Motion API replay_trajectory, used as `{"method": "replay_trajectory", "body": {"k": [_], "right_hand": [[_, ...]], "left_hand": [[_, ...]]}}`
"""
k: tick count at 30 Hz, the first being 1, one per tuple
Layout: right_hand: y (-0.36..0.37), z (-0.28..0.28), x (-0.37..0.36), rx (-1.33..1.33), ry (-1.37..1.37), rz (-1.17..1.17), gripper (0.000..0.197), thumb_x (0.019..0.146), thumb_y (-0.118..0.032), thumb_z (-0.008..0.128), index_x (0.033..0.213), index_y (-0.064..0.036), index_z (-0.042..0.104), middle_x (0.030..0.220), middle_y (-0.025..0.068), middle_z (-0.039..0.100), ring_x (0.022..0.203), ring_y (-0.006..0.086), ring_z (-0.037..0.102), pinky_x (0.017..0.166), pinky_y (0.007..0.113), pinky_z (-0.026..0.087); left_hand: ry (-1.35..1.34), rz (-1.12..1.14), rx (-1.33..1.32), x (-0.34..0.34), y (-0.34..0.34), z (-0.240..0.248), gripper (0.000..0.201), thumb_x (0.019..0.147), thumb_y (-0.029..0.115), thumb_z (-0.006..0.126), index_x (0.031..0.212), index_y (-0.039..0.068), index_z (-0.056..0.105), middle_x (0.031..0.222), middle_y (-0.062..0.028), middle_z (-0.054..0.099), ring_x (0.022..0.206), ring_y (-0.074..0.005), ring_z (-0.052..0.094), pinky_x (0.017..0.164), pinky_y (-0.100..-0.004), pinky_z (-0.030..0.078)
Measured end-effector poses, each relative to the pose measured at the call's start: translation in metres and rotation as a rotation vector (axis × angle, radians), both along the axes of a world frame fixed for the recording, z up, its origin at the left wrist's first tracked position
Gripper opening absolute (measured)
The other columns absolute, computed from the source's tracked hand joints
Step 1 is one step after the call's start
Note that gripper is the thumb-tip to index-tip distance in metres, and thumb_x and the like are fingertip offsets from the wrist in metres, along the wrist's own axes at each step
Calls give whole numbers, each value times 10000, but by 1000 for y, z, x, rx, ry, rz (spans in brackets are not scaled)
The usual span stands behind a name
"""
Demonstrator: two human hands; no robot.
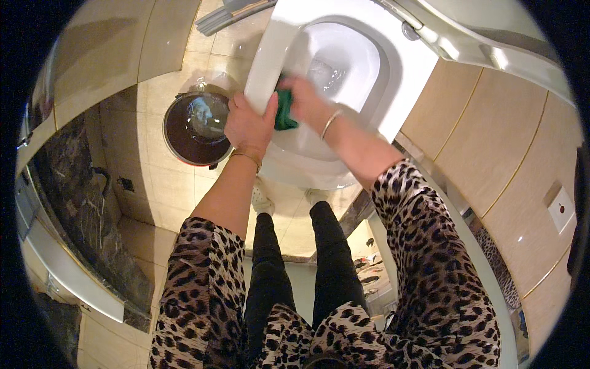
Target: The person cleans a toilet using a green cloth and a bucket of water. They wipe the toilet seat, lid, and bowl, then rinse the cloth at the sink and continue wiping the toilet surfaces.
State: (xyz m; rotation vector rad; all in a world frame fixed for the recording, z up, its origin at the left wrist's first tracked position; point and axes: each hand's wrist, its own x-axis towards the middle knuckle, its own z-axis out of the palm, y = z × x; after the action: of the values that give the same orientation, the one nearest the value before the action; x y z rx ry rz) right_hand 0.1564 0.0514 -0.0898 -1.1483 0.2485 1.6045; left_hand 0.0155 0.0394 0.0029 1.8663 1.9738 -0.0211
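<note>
While the left hand (251, 125) lies over the white edge of the toilet (263, 67), at the upper centre of the frame, I cannot tell if its grip is firm. My right hand (305, 101), slightly blurred, has its grip closed on the green cloth (285, 115), near the left thumb. Further left, a dark bucket (169, 134) stands on the tiled floor (149, 117).

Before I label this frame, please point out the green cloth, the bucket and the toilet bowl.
Green cloth (285, 113), head view: its visible middle.
Bucket (175, 123), head view: dark inner wall.
Toilet bowl (361, 60), head view: white inner wall.
</note>
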Motion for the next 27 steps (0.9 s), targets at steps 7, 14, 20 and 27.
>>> {"method": "replay_trajectory", "body": {"k": [7, 14, 20, 27], "right_hand": [[66, 6, -4, 166, 255, -639, 298, 909, -298, 490, 945, -38, 632, 963, 115, 662, 896, 279, 628, 875, 418, 491], [-125, -16, -11, 192, -696, 944, 346, 767, -229, 731, 1058, -48, 685, 986, 160, 692, 947, 266, 649, 866, 369, 499], [-55, 11, 135, 37, -1600, 1815, 218, 836, -129, 546, 901, -10, 718, 990, 198, 687, 888, 352, 674, 767, 465, 554], [-44, 46, 140, 174, -2270, 1897, 225, 869, -117, 546, 967, -35, 731, 1191, 181, 582, 1092, 348, 540, 865, 374, 516]], "left_hand": [[13, -12, 64, -2, -4, -11, 705, 786, 671, 601, 1007, 10, 491, 968, -210, 602, 816, -401, 646, 657, -500, 528], [10, -37, 57, -1, -4, -9, 695, 796, 665, 598, 1021, 15, 497, 960, -210, 602, 830, -395, 645, 675, -491, 529], [-33, -6, -50, 1, 1, -1, 785, 795, 672, 597, 1153, -16, 481, 1074, -248, 604, 931, -429, 634, 769, -495, 521], [-59, 11, -56, -3, 0, -5, 750, 794, 660, 608, 1115, -7, 490, 1051, -243, 603, 925, -422, 633, 769, -490, 522]]}}
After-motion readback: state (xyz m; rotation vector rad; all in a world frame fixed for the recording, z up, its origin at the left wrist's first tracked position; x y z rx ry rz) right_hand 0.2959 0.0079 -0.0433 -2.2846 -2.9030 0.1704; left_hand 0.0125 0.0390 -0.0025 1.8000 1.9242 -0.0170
